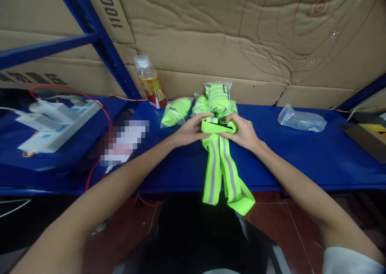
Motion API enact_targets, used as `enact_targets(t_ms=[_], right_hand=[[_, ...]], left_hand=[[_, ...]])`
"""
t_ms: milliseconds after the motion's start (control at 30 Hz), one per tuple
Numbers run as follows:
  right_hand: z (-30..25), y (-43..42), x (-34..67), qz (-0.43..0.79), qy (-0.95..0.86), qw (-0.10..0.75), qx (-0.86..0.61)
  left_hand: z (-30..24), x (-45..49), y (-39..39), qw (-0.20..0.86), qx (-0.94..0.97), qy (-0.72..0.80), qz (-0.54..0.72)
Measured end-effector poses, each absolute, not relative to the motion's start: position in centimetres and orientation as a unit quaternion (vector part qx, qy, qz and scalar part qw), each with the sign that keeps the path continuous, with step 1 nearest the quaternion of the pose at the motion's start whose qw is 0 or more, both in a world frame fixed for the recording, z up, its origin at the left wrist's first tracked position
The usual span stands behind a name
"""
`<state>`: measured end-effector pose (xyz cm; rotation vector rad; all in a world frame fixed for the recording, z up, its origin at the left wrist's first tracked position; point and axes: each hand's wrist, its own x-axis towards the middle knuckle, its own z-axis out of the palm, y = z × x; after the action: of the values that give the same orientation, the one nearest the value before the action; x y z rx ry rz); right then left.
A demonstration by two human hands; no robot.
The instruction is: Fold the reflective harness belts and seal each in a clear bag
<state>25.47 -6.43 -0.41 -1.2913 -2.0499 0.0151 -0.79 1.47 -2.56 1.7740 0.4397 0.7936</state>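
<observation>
Between my two hands is a neon yellow-green reflective strap (pixel 215 169) with grey stripes, its upper part looped flat and a dark buckle or fastener at the top. My left hand (pixel 194 130) grips the loop's left end, fingers behind and thumb beneath. At the right end, my right hand (pixel 245 132) closes on it the same way. Two long tails of the strap hang down over the table's front edge. Just beyond my hands, several clear bags with folded straps (pixel 217 97) lie piled, and another bagged strap (pixel 177 111) sits to their left.
A blue table (pixel 259 161) runs below cardboard walls (pixel 193 36). A drink bottle (pixel 152 85) stands at the back left, near a power strip (pixel 60 125) with a red cable. On the right lie a clear plastic bag (pixel 301 119) and a cardboard box (pixel 366 141).
</observation>
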Motion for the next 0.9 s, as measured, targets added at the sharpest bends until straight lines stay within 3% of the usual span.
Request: enact_targets(t_ms=[133,367,567,900], right_hand=[[-0.8,-6.5,25.8,-0.031,-0.816,0.302,-0.491],[-1.1,-6.7,25.3,-0.047,-0.824,0.288,-0.486],[-0.7,-6.0,25.4,0.039,-0.827,0.335,-0.451],[0.6,-6.0,26.9,0.198,-0.846,0.27,-0.415]], left_hand=[[-1.5,-0.9,0.8,0.585,0.736,0.184,0.286],[-1.3,-0.3,0.4,0.487,0.771,0.253,0.322],[-2.0,-0.3,0.6,0.394,0.816,0.219,0.362],[-1.9,-1.6,1.7,0.286,0.89,0.12,0.333]])
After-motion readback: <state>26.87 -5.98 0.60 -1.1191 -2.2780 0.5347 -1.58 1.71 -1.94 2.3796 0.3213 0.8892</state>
